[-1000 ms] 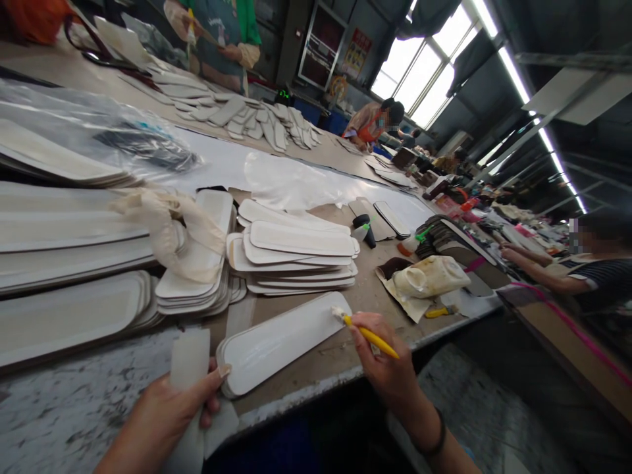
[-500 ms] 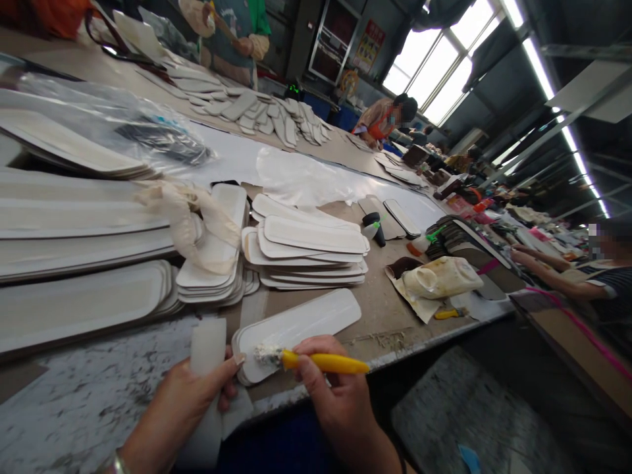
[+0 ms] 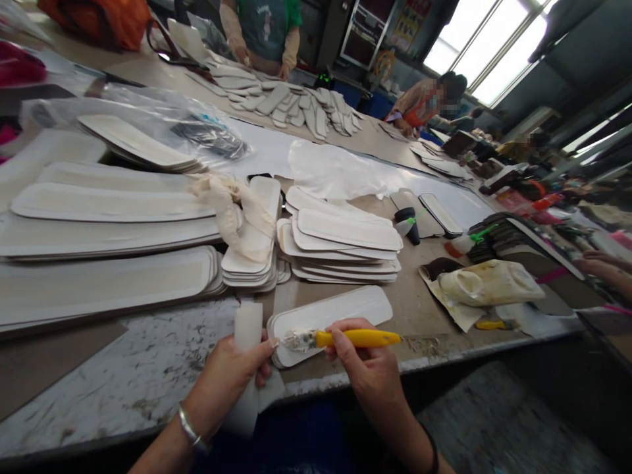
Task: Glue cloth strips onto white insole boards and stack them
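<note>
Currently | right hand (image 3: 363, 361) grips yellow brush (image 3: 379, 338), bristles on white panel (image 3: 348, 309) | left hand (image 3: 228, 373) clasps pale strip (image 3: 248, 327), thumb at panel's end

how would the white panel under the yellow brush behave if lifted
The white panel would probably be light, since it looks thin. It may slide off the similar pieces showing beneath its edge. Near the yellow brush it could feel slick or sticky, as white matter clings to the bristles.
</note>
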{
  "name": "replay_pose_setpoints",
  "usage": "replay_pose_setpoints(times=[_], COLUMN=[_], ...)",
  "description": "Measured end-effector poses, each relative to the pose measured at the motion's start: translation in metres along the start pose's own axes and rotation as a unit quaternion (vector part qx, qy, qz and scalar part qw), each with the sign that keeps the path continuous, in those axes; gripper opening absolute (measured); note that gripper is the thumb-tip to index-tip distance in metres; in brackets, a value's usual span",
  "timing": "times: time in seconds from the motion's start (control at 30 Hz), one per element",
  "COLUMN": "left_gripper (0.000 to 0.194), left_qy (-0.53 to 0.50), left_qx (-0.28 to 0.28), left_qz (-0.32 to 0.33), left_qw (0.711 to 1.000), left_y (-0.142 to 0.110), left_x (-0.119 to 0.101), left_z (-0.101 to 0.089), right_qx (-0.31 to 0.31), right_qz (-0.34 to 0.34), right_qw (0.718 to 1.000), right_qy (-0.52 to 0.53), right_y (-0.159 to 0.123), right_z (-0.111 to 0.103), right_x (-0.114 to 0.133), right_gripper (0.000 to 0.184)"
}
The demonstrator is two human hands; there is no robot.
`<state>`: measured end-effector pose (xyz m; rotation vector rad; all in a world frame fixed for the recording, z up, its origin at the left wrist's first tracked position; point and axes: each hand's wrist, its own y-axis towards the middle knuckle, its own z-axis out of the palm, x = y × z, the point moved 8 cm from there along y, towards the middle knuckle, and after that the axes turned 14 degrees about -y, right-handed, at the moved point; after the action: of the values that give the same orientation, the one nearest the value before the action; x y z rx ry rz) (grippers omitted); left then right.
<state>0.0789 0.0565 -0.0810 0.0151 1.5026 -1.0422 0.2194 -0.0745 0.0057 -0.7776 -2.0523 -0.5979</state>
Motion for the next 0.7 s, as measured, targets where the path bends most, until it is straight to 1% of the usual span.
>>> replay_pose_setpoints(times=[0.03,0.1,0.23,0.3,0.37,0.43,0.5,0.6,0.7], left_gripper=[0.04,0.04,0.038,0.04,0.042,0.046,0.05,0.053,0.051], left_qy=[0.003,0.008,0.013,0.012,0.005,-0.002,-0.005,-0.007,-0.006], left_qx=[-0.001,-0.01,-0.02,-0.023,-0.034,-0.048,-0.055,-0.061,-0.055], left_qz=[-0.001,-0.006,-0.012,-0.015,-0.01,-0.001,-0.002,-0.008,-0.008], left_qw=[1.0,1.0,1.0,1.0,0.999,0.999,0.998,0.998,0.998], left_y=[0.0,-0.001,-0.004,-0.004,-0.003,-0.002,0.0,0.003,0.005], left_x=[0.0,-0.001,-0.004,-0.003,-0.001,0.001,0.005,0.01,0.012], left_z=[0.0,-0.001,0.0,0.0,-0.001,-0.003,-0.004,-0.006,-0.007], right_qx=[-0.014,-0.052,-0.126,-0.154,-0.177,-0.193,-0.203,-0.21,-0.22], right_qz=[-0.004,-0.015,-0.031,-0.046,-0.067,-0.09,-0.112,-0.14,-0.147], right_qw=[1.0,0.995,0.968,0.95,0.932,0.917,0.906,0.897,0.893], right_qy=[-0.022,-0.086,-0.214,-0.268,-0.31,-0.338,-0.354,-0.362,-0.363], right_y=[0.002,0.007,0.018,0.022,0.024,0.025,0.023,0.019,0.014], right_z=[-0.004,-0.02,-0.072,-0.094,-0.109,-0.118,-0.122,-0.125,-0.129], right_x=[-0.005,-0.018,-0.044,-0.048,-0.047,-0.043,-0.038,-0.032,-0.028], right_gripper=[0.017,0.019,0.022,0.023,0.025,0.025,0.024,0.02,0.018])
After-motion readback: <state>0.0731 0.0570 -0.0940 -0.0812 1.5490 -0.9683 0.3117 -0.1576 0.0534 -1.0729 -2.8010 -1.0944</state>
